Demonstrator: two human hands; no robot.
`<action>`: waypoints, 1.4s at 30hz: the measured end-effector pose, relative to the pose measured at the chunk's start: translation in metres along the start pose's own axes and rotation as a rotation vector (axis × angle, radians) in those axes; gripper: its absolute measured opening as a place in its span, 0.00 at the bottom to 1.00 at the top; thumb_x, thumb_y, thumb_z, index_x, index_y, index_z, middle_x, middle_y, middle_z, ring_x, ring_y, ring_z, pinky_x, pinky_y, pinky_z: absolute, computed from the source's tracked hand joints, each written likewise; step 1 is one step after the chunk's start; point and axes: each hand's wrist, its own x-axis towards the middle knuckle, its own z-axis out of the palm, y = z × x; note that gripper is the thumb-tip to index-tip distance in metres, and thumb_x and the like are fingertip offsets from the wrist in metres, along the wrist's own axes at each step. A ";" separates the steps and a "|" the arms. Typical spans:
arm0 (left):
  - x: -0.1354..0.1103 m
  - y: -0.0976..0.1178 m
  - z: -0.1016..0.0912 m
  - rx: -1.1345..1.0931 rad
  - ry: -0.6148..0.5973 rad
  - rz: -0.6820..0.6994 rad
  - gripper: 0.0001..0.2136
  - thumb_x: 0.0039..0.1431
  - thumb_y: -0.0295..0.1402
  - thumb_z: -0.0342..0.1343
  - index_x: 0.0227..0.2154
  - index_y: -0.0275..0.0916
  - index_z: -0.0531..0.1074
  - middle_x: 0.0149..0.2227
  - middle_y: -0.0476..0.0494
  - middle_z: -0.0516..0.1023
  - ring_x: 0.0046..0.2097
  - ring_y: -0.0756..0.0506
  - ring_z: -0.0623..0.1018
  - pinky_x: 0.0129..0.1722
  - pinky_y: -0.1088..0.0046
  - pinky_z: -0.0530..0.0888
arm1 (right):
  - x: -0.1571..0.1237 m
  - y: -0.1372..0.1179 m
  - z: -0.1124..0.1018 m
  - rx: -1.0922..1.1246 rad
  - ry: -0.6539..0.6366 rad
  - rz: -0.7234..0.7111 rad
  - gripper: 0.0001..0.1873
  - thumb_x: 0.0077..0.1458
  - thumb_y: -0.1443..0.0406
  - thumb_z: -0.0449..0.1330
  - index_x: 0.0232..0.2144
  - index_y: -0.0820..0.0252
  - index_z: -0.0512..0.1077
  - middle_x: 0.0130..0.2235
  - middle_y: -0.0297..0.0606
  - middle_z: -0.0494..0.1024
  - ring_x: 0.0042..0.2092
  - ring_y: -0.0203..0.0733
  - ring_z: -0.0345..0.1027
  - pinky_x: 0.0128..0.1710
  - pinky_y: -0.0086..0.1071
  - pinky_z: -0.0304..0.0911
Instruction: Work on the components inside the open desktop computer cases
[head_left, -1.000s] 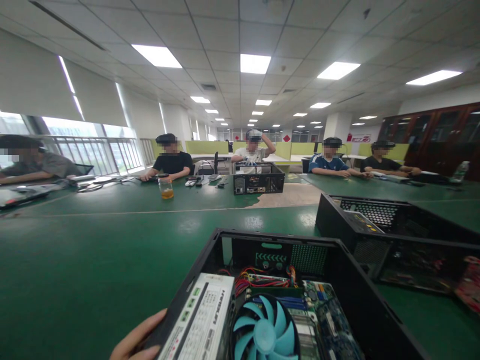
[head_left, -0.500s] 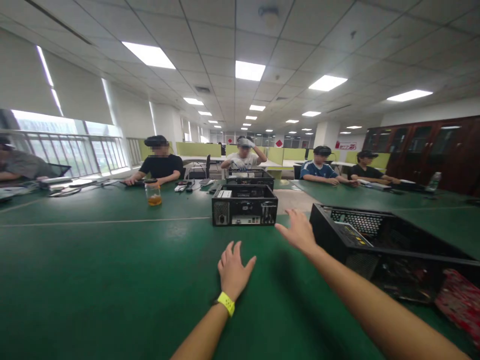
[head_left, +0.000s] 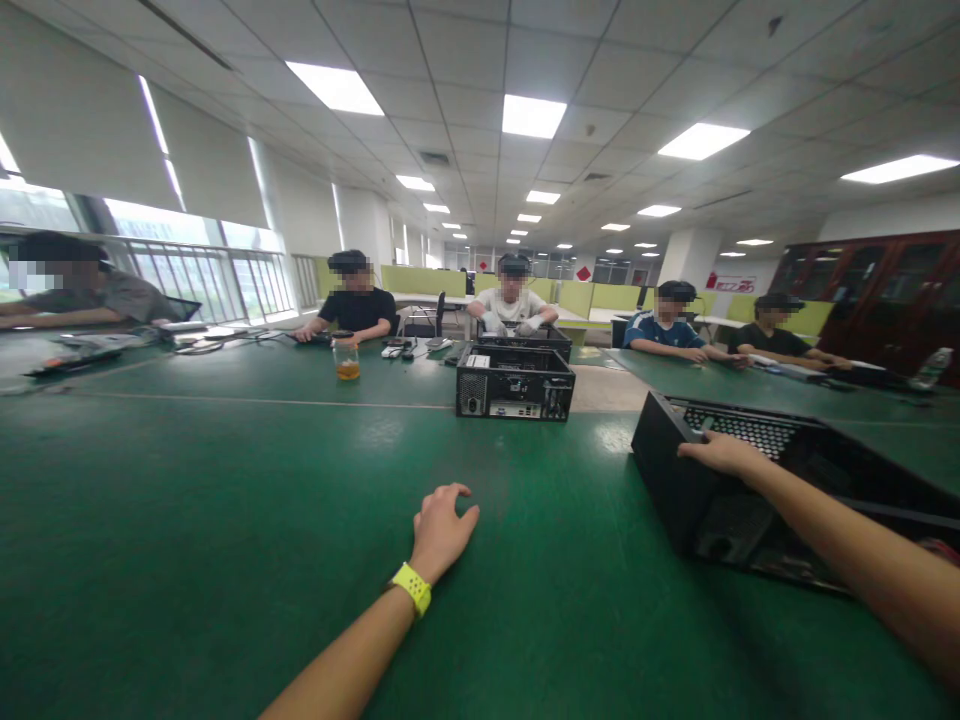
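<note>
A: Fingers first. Right?
B: Right hand [head_left: 716, 452] grips the left-end rim of an open PC tower case [head_left: 712, 518]. Thumb outside, fingers over the edge, tips partly hidden.
A: Left?
B: Left hand [head_left: 441, 528], lower centre, holds nothing, fingers loosely curled over the green tabletop [head_left: 225, 530]. Touching or just above, can't tell. Yellow-green watch strap [head_left: 412, 590] on that wrist.
A: Where's the case?
B: Right side of frame, open face up, running to the right edge. Can't tell if its base sits fully flat. Inside too dark to list parts.
A: How would it handle?
B: My guess: stiff sheet metal, bulky, fairly heavy, weight uneven. Smooth painted walls could slip; bare edges may be sharp. One hand suits steadying or dragging; lifting wants both, on opposite frame rims. I'd keep clear of the mesh panel [head_left: 769, 430] and anything inside, likely fragile.
A: Further out?
B: Second PC case [head_left: 517, 395], centre, well apart. Behind it, a third PC case [head_left: 551, 346] with a co-worker's gloved hands [head_left: 530, 325] at it. Jar of amber liquid [head_left: 346, 365] left of centre.
</note>
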 end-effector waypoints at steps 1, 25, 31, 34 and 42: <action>0.001 0.003 -0.004 -0.004 0.001 0.002 0.12 0.54 0.37 0.51 0.42 0.43 0.70 0.48 0.43 0.71 0.51 0.39 0.68 0.47 0.61 0.64 | -0.010 -0.005 -0.003 -0.006 -0.041 -0.028 0.37 0.43 0.45 0.54 0.48 0.66 0.70 0.48 0.53 0.73 0.48 0.57 0.67 0.43 0.41 0.62; 0.005 0.194 -0.047 0.090 0.017 0.608 0.13 0.55 0.40 0.47 0.28 0.40 0.74 0.31 0.44 0.77 0.34 0.45 0.75 0.32 0.71 0.68 | -0.247 -0.123 -0.100 0.306 -0.244 -0.902 0.17 0.54 0.56 0.53 0.32 0.62 0.76 0.28 0.37 0.76 0.28 0.35 0.64 0.28 0.29 0.55; -0.006 0.184 -0.040 0.613 -0.609 0.624 0.14 0.47 0.43 0.57 0.32 0.40 0.77 0.36 0.39 0.79 0.36 0.40 0.77 0.32 0.68 0.71 | -0.195 -0.097 -0.083 -0.068 -0.310 -0.832 0.15 0.49 0.56 0.56 0.34 0.57 0.77 0.31 0.37 0.78 0.31 0.38 0.68 0.29 0.29 0.56; -0.011 0.187 -0.040 0.719 -0.677 0.582 0.18 0.48 0.43 0.57 0.38 0.37 0.77 0.40 0.35 0.78 0.41 0.37 0.76 0.36 0.65 0.73 | -0.164 -0.110 -0.058 -0.226 -0.359 -0.825 0.15 0.46 0.57 0.58 0.35 0.56 0.78 0.35 0.37 0.78 0.35 0.40 0.70 0.32 0.29 0.59; -0.010 0.182 -0.032 0.763 -0.679 0.535 0.19 0.50 0.37 0.57 0.45 0.37 0.74 0.45 0.33 0.76 0.46 0.36 0.75 0.43 0.62 0.73 | -0.115 -0.160 -0.007 -0.301 -0.342 -0.934 0.13 0.41 0.62 0.61 0.33 0.57 0.78 0.33 0.39 0.79 0.35 0.44 0.71 0.34 0.33 0.62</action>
